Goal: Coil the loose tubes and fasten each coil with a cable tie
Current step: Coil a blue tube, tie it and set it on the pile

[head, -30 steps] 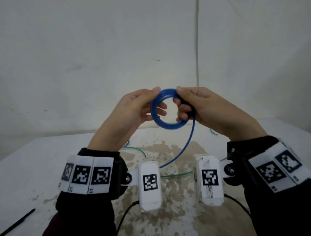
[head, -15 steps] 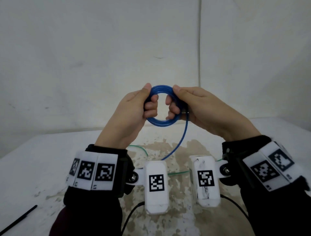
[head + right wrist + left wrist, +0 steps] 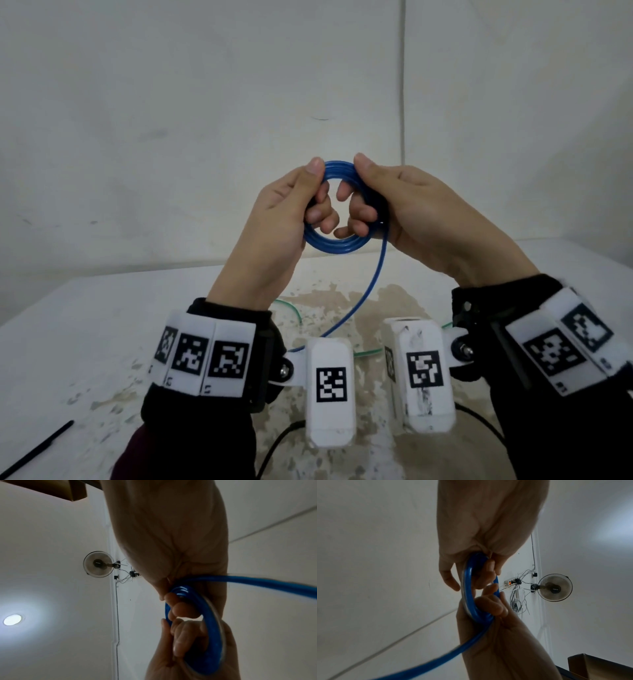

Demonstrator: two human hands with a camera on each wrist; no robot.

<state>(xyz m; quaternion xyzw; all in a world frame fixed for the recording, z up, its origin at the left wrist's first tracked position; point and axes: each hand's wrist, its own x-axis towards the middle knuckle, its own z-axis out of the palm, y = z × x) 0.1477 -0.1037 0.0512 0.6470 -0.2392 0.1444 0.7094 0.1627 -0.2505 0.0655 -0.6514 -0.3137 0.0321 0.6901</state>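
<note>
Both hands pinch blue tube coil (image 3: pixel 337 209): left hand (image 3: pixel 287 209), right hand (image 3: pixel 407 209) now closer; tail shortened, winding nearly complete.

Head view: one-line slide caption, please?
Both hands, left and right, grip a blue tube coil; its tail hangs to the table.

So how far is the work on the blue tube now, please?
Done: several turns of the blue tube already form a small coil. In hand: the left hand and the right hand both grip that coil, while a loose tail hangs down to the table. Left: wind the tail and fasten a tie; the thin green tube lies uncoiled.
</note>
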